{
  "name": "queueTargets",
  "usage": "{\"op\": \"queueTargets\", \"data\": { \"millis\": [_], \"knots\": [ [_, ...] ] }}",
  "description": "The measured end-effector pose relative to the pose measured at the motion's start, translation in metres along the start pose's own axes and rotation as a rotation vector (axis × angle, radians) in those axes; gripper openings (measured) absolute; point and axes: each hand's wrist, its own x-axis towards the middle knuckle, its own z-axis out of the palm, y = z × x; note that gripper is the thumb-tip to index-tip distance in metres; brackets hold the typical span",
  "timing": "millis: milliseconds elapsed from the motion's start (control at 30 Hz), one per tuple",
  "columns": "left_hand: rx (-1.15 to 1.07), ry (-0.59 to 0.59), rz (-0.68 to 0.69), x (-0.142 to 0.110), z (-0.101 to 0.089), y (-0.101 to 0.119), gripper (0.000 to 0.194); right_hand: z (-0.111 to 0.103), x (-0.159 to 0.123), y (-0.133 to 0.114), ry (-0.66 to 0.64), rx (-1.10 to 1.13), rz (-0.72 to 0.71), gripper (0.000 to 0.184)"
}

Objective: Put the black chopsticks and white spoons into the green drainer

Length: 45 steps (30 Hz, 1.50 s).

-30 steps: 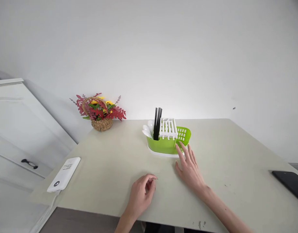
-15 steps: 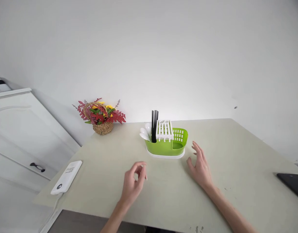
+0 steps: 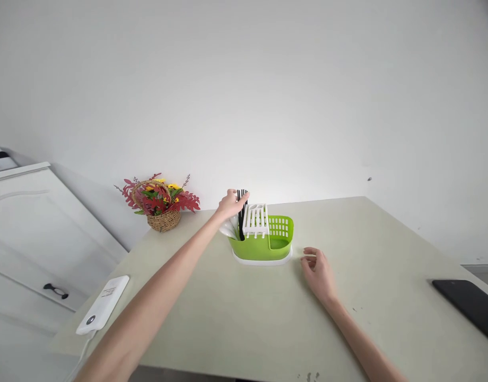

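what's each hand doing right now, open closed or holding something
Left hand: at the black chopsticks' upper ends; whether it grips them cannot be told.
Right hand: open, fingers loosely curled, holding nothing visible.

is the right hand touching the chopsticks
No, the left hand is at the chopsticks, while the right hand is apart from them.

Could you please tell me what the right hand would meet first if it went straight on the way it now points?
The right hand would probably first meet the right end of the green rack, or the white base beneath; hand height is hard to judge.
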Motion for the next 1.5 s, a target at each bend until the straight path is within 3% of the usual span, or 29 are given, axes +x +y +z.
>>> {"op": "queueTargets", "data": {
  "millis": [200, 367, 600, 700, 833, 967, 1100, 1200, 1300, 1367, 1500],
  "knots": [
    [-0.087, -0.158, 0.072, 0.021, 0.009, -0.005, 0.032, 0.002, 0.001, -0.001, 0.000, -0.013, -0.008, 0.028],
    [-0.219, -0.114, 0.120, 0.022, 0.009, -0.014, 0.028, 0.003, 0.001, -0.001, -0.002, -0.014, -0.015, 0.027],
    [-0.561, -0.018, 0.104, 0.017, 0.002, -0.023, 0.036, 0.002, 0.001, 0.001, -0.013, -0.022, -0.003, 0.029],
    [-0.693, 0.056, 0.106, 0.017, -0.012, -0.021, 0.036, 0.001, 0.000, 0.001, -0.018, -0.030, 0.001, 0.029],
    [-0.870, 0.196, 0.119, 0.025, -0.050, -0.016, 0.032, 0.000, 0.000, 0.001, -0.020, -0.042, 0.004, 0.029],
    [-1.300, 0.407, -0.064, 0.037, -0.101, -0.021, 0.027, 0.000, 0.000, 0.002, -0.024, -0.056, 0.004, 0.030],
    [-1.340, 0.489, -0.212, 0.035, -0.146, -0.049, 0.039, -0.001, -0.001, 0.004, -0.030, -0.069, -0.004, 0.030],
    [-1.296, 0.515, -0.333, 0.023, -0.161, -0.080, 0.038, -0.002, -0.002, 0.004, -0.038, -0.080, -0.014, 0.029],
    [-1.223, 0.489, -0.461, 0.006, -0.160, -0.112, 0.020, -0.002, -0.002, 0.005, -0.039, -0.091, -0.018, 0.028],
    [-1.163, 0.444, -0.544, -0.006, -0.153, -0.132, 0.037, -0.003, -0.002, 0.005, -0.041, -0.097, -0.020, 0.029],
    [-1.027, 0.319, -0.683, -0.031, -0.134, -0.170, 0.039, -0.004, -0.003, 0.006, -0.049, -0.111, -0.020, 0.030]
  ]
}}
